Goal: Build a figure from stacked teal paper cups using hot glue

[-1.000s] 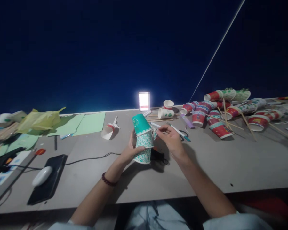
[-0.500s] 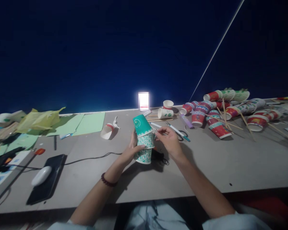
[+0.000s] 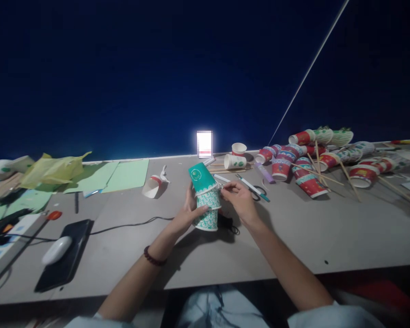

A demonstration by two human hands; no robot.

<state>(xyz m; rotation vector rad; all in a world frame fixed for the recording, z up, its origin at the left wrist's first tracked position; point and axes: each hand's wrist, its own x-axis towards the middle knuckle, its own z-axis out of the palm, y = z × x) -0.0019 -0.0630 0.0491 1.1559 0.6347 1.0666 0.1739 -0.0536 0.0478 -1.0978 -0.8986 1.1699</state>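
A chain of green-and-white paper cups is held over the middle of the table, its solid green top cup leaning left. My left hand wraps around the chain from the left, thumb across the front of the lower cups. Fingertips of my right hand pinch together at the right rim of the upper cup, where a thin pale strand or string shows. What exactly they grip is too small to be sure of. A dark looped cord lies behind the cups.
Behind my right hand lie scissors, a purple glue stick and loose paper cups. Red patterned cup chains with sticks crowd the right. Left are green paper, a phone under a white case, and a power strip.
The cup chain has tilted slightly, its lower end swinging a little right and up. Both hands keep their hold in nearly the same place. The view has shifted slightly.
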